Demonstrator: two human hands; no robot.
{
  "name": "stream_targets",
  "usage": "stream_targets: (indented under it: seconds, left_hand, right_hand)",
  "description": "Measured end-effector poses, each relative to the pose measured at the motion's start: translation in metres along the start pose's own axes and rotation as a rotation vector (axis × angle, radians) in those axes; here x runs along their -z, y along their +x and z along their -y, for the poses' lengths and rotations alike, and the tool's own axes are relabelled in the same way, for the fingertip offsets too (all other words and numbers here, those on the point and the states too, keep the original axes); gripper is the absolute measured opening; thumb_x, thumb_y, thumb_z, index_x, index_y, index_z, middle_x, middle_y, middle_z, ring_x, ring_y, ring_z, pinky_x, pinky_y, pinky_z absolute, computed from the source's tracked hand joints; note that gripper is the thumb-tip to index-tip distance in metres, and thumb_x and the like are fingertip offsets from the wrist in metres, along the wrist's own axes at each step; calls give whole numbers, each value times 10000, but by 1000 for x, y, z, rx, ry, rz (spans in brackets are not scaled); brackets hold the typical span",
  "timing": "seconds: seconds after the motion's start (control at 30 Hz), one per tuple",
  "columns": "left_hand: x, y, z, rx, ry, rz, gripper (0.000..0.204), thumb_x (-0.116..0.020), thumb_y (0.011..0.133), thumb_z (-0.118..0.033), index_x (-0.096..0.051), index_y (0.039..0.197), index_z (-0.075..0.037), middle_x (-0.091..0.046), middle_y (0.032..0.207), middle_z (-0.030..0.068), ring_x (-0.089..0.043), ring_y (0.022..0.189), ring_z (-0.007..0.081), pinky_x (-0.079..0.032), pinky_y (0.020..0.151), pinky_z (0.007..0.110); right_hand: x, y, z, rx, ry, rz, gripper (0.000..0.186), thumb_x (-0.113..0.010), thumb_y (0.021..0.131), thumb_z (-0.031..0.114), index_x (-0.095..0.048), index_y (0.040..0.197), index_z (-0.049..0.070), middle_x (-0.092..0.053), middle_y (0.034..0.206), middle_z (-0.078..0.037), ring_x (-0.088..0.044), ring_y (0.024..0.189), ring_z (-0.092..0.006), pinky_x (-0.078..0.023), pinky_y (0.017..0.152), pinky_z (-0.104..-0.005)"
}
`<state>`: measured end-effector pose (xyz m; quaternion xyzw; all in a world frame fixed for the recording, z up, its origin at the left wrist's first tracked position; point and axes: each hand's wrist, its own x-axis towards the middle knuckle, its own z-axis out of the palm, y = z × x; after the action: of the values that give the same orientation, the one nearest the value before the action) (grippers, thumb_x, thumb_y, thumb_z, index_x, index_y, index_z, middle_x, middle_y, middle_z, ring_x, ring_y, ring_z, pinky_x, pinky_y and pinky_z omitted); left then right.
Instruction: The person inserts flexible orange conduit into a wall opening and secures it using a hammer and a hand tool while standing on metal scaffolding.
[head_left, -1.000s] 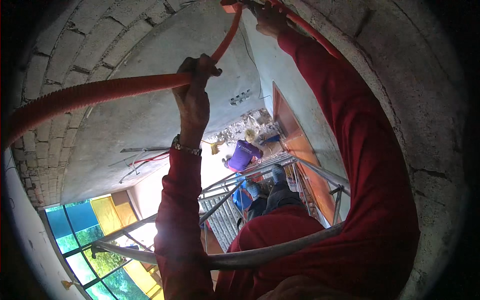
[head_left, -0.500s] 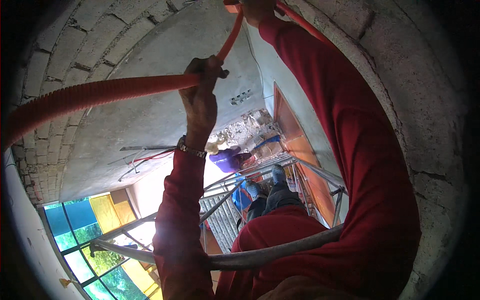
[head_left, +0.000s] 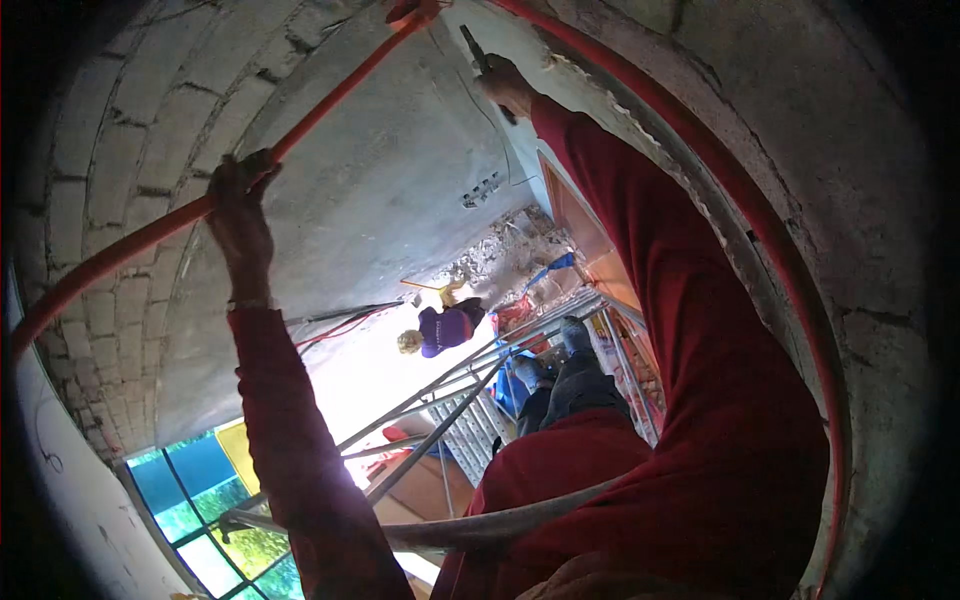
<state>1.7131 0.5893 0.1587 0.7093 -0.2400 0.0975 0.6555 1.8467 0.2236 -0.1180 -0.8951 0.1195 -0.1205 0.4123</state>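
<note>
The left hand [head_left: 240,195] grips an orange tube [head_left: 340,93] — the right hand [head_left: 508,86] holds a dark tool [head_left: 472,46] — above a co-worker in purple [head_left: 447,330].

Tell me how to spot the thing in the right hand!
Start at the big grey wall. Near its upper right edge in the picture, a red sleeve leads to the right hand, which grips the tool. That tool is slim and dark, unlike the long orange tube nearby.

Conduit [head_left: 343,92]: red-orange, slanting upward through the left hand [head_left: 241,205]
Tool [head_left: 473,46]: dark, slim, tilted, in the right hand [head_left: 508,85]
</note>
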Motion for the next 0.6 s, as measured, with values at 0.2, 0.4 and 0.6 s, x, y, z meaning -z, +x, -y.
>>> stream_targets:
  seconds: [0.2, 0.4, 0.6]
  left_hand:
    - [40, 8, -9, 112, 76, -43, 409, -441, 1085, -291, -649, 1020, 56, -707, 1015, 208, -679, 1036, 275, -600, 911, 426]
    - [-25, -28, 4, 37, 83, 4, 332, -484, 1072, -238, -653, 990, 36, -717, 996, 168, -698, 933, 254, -592, 879, 414]
    - [-48, -49, 6, 49, -1, 4, 300, -520, 1062, -232, -662, 955, 10, -722, 975, 133, -683, 892, 212, -546, 925, 425]
  right_hand:
    - [9, -10, 46, -162, 727, 218, 383, -739, 862, 270, -593, 1113, 20, -578, 875, -34, -521, 795, -162, -422, 681, -369]
    - [39, 45, 52, 83, 690, 264, 291, -699, 923, 334, -576, 1033, 94, -453, 755, 8, -427, 676, -122, -371, 597, -328]
    - [43, 68, 64, 220, 353, 254, 300, -695, 922, 338, -578, 1050, 93, -467, 766, -2, -446, 689, -136, -383, 603, -343]
